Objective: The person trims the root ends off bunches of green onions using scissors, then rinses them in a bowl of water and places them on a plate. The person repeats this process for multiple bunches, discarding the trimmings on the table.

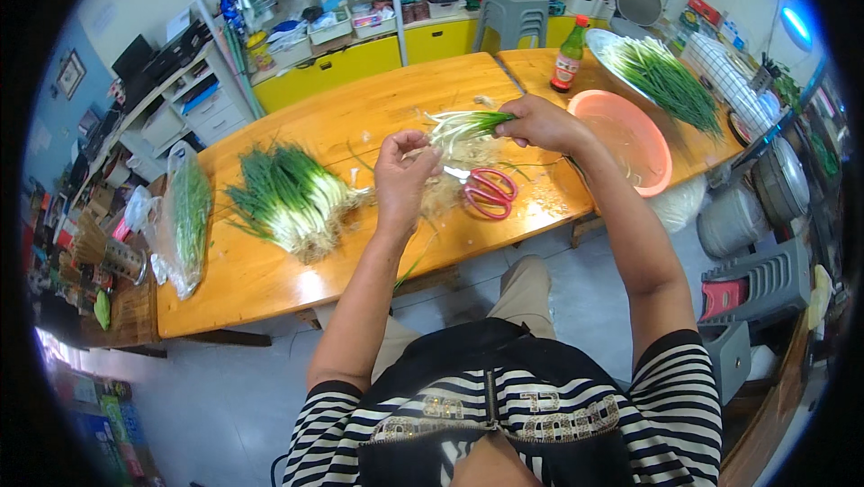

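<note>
My right hand (540, 124) grips a small bunch of scallions (472, 121) by the green part, white ends pointing left. My left hand (408, 170) is at those white ends with its fingers curled; whether it pinches one is unclear. Below the bunch, red-handled scissors (491, 193) lie on the wooden table (250, 308) beside a heap of root trimmings (442, 195). A large pile of scallions with roots (297, 203) rests left of my left hand. To the right stand a pink plastic basin (665, 149) holding water and a metal bowl (597, 48) of scallions with white stems.
A green glass bottle with a red cap (569, 58) stands behind the basin. At the table's left end lies a plastic bag of greens (187, 217). Grey stacked stools (514, 18) and shelves are beyond the table; more stools (763, 278) stand at the right.
</note>
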Available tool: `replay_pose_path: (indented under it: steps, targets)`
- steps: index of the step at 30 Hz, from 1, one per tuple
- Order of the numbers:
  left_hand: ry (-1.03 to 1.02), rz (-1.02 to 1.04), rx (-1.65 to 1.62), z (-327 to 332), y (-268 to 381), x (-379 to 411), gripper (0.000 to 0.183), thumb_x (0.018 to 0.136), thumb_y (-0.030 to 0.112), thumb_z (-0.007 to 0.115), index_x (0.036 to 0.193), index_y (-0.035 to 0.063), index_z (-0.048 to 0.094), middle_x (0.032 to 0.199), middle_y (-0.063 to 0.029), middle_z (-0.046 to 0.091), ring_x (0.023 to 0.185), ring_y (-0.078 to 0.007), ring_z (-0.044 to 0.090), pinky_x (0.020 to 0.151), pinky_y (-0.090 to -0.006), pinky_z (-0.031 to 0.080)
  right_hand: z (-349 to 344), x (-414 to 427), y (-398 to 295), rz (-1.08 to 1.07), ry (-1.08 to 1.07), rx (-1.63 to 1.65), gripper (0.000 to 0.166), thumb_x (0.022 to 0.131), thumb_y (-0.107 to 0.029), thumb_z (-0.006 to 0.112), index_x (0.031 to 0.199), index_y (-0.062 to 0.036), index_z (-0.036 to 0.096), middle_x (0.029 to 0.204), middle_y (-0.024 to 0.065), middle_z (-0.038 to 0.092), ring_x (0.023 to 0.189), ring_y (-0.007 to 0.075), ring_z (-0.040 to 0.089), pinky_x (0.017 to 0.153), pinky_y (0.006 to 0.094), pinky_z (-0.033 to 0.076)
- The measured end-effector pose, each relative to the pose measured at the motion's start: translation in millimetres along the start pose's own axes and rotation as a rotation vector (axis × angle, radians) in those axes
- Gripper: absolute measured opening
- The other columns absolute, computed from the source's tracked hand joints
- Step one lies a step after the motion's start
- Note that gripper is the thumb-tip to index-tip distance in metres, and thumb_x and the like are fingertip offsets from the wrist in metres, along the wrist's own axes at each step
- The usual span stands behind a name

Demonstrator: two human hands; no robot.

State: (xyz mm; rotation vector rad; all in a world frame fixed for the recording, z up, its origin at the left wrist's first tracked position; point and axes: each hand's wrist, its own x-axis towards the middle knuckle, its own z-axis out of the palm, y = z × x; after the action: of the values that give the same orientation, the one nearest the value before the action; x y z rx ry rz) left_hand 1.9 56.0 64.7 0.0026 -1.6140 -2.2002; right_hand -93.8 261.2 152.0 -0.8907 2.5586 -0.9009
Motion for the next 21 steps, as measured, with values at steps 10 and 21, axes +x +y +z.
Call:
replay_pose_path:
  steps: [10, 21]
  targets:
    - [0.042, -0.139, 0.101, -71.6, 17.8, 17.8, 0.007, 0.079, -0.002, 0.059, 0.083, 0.0017, 0.054, 0.071, -0.0038, 0.056, 0.058, -0.0116, 0.053, 0.054, -0.0273, 0.052, 21.6, 37.2, -21.5, -0.041, -0.113, 0.062, 0.015, 0.082, -0.016, 0.062, 0.086, -0.0036, 0.069, 0.053, -0.0024, 0.045, 0.048, 0.008, 0.042, 0.045, 0.0254, 0.032]
    - [-0.012, -0.166, 0.088, -62.4, 18.6, 3.1, 0.012, 0.082, 0.007, 0.065, 0.088, 0.002, 0.057, 0.07, -0.0063, 0.058, 0.052, -0.0113, 0.054, 0.045, -0.0253, 0.049, 8.0, 24.8, -3.9, 0.134, -0.13, 0.343, 0.014, 0.082, -0.015, 0.062, 0.089, -0.0046, 0.068, 0.053, -0.0029, 0.046, 0.043, 0.0068, 0.039, 0.038, 0.0232, 0.027]
